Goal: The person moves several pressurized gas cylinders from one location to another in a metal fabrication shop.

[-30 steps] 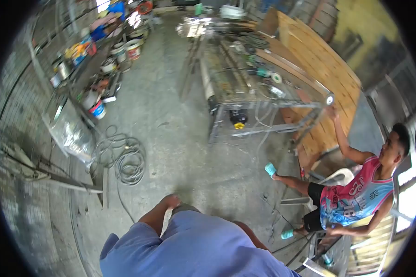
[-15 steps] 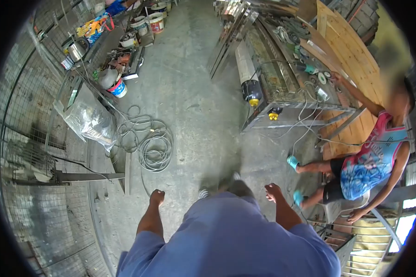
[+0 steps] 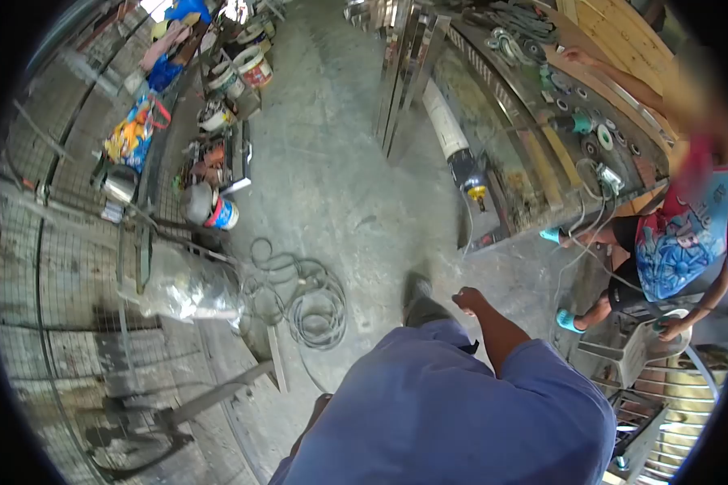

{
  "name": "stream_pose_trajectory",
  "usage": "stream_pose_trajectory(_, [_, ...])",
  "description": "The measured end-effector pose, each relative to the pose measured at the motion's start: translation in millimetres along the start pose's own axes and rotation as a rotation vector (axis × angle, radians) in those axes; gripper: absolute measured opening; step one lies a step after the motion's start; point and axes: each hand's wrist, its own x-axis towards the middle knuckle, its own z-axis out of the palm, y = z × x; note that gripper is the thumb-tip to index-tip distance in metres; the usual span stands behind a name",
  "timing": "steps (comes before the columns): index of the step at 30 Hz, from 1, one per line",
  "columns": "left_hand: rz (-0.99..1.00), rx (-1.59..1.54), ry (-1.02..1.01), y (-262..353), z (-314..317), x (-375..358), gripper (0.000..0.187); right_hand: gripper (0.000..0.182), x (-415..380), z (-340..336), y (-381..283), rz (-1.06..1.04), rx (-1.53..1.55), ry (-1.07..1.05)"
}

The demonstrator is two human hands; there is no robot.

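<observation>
My right hand hangs in front of my body over the concrete floor, its fingers curled closed with nothing visible in them. It touches no object; the nearest thing is the workbench ahead and to the right. My left hand is low beside my blue shirt, which hides most of it, so its fingers do not show. Forward and left of that hand lies a coil of grey cable on the floor.
A gas cylinder lies beside the bench, near upright metal bars. Grinding discs and a teal power tool are on the bench. At right, another person holds a stool. Buckets and a plastic-wrapped bundle line the left.
My view has moved forward and turned, with the bench now closer. My left hand has swung back beside my shirt. The other person's lower hand is now on the stool.
</observation>
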Motion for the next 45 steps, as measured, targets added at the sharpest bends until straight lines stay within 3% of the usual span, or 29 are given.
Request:
stream_pose_trajectory(1, [0.099,0.024,0.027,11,-23,24,0.029,0.050,25,-11,-13,-0.073,0.016,0.108])
stream_pose_trajectory(2, [-0.180,-0.084,-0.006,30,-47,53,0.027,0.050,46,-26,-21,-0.142,0.027,0.216])
stream_pose_trajectory(4, [-0.688,-0.353,0.054,62,-99,123,0.024,0.049,72,-69,-51,-0.158,0.076,0.196])
stream_pose_trajectory(5, [-0.712,-0.559,0.119,94,-130,159,0.020,0.051,76,-89,-67,-0.163,0.095,0.180])
stream_pose_trajectory(7, [-0.434,-0.712,0.170,117,-168,230,0.018,0.053,64,-134,-98,-0.131,0.139,0.182])
stream_pose_trajectory(9, [-0.196,-0.400,0.305,137,-184,307,0.019,0.053,84,-166,-109,-0.114,0.168,0.204])
stream_pose_trajectory(10, [-0.400,-0.607,0.205,220,-212,317,0.024,0.052,99,-171,-107,-0.108,0.175,0.219])
stream_pose_trajectory(13, [-0.100,-0.323,0.130,170,-200,438,0.029,0.054,145,-190,-93,-0.033,0.163,0.251])
stream_pose_trajectory(16, [-0.079,-0.129,-0.035,184,-216,525,0.041,0.056,159,-222,-95,0.096,0.288,0.303])
stream_pose_trajectory(18, [-0.221,-0.205,-0.035,191,-234,586,0.045,0.066,155,-249,-112,0.194,0.476,0.284])
stream_pose_trajectory(21, [-0.164,-0.169,-0.112,236,-291,669,0.048,0.070,149,-309,-162,0.426,0.801,0.290])
stream_pose_trajectory(22, [-0.094,-0.159,-0.125,254,-312,701,0.047,0.071,131,-355,-201,0.478,0.757,0.270])
stream_pose_trajectory(24, [0.090,0.146,-0.090,335,-365,738,0.050,0.069,160,-383,-206,0.388,0.638,0.455])
stream_pose_trajectory(25, [0.236,0.240,-0.089,345,-374,779,0.053,0.069,176,-394,-204,0.344,0.574,0.541])
stream_pose_trajectory(26, [0.228,0.242,-0.091,397,-394,789,0.056,0.063,191,-402,-199,0.268,0.506,0.699])
stream_pose_trajectory(27, [0.353,0.294,-0.073,408,-391,836,0.056,0.058,204,-411,-198,0.193,0.436,0.853])
stream_pose_trajectory(29, [0.442,0.070,-0.153,532,-417,838,0.054,0.064,173,-485,-258,0.296,0.591,0.793])
stream_pose_trajectory(33, [0.658,-0.209,-0.323,698,-391,882,0.058,0.081,195,-565,-269,0.147,0.727,0.994])
stream_pose_trajectory(36, [0.801,-0.043,-0.422,821,-382,873,0.061,0.085,213,-619,-276,0.024,0.938,1.143])
stream_pose_trajectory(38, [0.918,0.007,-0.470,878,-361,875,0.063,0.087,236,-633,-262,0.013,0.984,1.252])
stream_pose_trajectory(39, [0.946,0.018,-0.476,896,-349,888,0.066,0.089,227,-650,-271,0.025,1.040,1.170])
stream_pose_trajectory(40, [1.005,0.015,-0.506,915,-334,901,0.070,0.088,246,-659,-259,0.076,0.789,1.155])
stream_pose_trajectory(41, [0.822,-0.078,-0.641,946,-333,877,0.078,0.085,205,-679,-292,0.220,0.903,1.072])
stream_pose_trajectory(42, [0.800,-0.113,-0.754,959,-322,881,0.080,0.084,233,-666,-281,0.128,0.995,1.182])
stream_pose_trajectory(43, [0.845,-0.088,-0.732,954,-294,929,0.077,0.079,231,-672,-286,0.207,1.042,1.071])
stream_pose_trajectory(44, [0.875,-0.116,-0.869,963,-291,929,0.072,0.072,261,-664,-279,0.220,1.049,1.084])
stream_pose_trajectory(45, [0.854,0.197,-0.707,967,-281,944,0.069,0.071,280,-660,-277,0.155,1.107,1.170])
